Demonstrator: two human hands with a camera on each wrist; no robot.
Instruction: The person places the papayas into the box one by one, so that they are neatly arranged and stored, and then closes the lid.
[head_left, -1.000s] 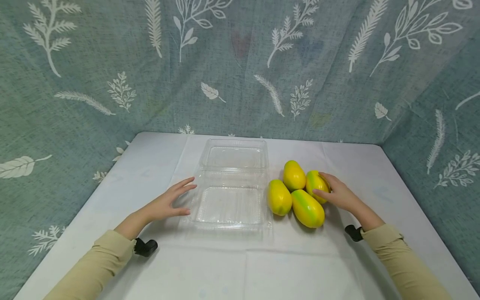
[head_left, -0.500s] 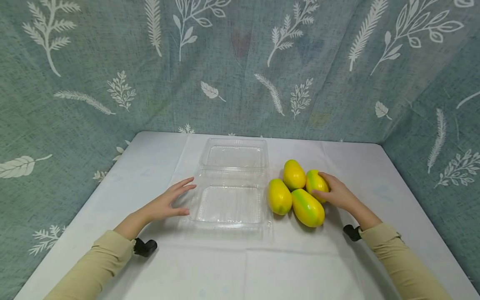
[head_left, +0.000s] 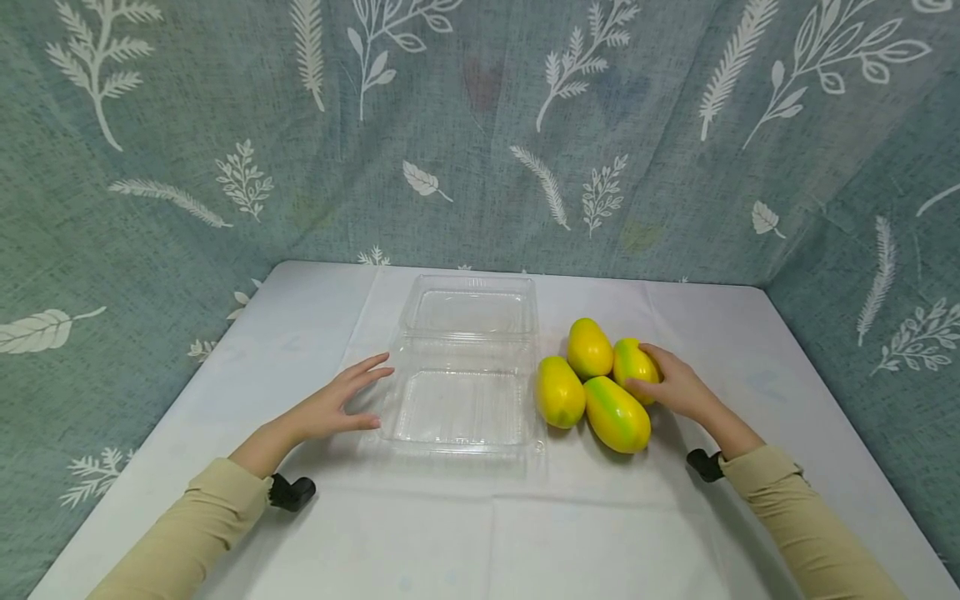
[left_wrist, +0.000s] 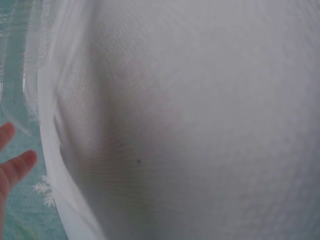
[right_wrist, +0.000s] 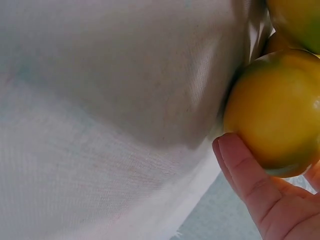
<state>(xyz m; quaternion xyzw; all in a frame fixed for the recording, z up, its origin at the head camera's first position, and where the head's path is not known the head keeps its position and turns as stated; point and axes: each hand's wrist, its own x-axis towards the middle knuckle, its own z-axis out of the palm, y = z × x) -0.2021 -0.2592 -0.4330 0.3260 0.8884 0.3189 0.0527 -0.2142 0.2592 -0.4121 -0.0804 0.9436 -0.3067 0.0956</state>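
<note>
Cupping the rightmost yellow fruit [head_left: 632, 360] in the head view, the right hand [head_left: 678, 390] curves fingers and thumb round it, apparently because so round a body needs contact on both sides. Three other fruits [head_left: 618, 417] cluster left of those fingers. The left hand [head_left: 330, 408], thumb and fingers wide apart, holds nothing; just right of them lies a clear container [head_left: 459, 408], its lid [head_left: 474, 312] folded back so the base stays accessible. White cloth [head_left: 420, 542] spreads beneath both hands; leaf-printed fabric [head_left: 450, 200] hangs beyond.

The left wrist view shows two bare fingertips, clear plastic above them.

The right wrist view shows fingers against the fruit's skin.
</note>
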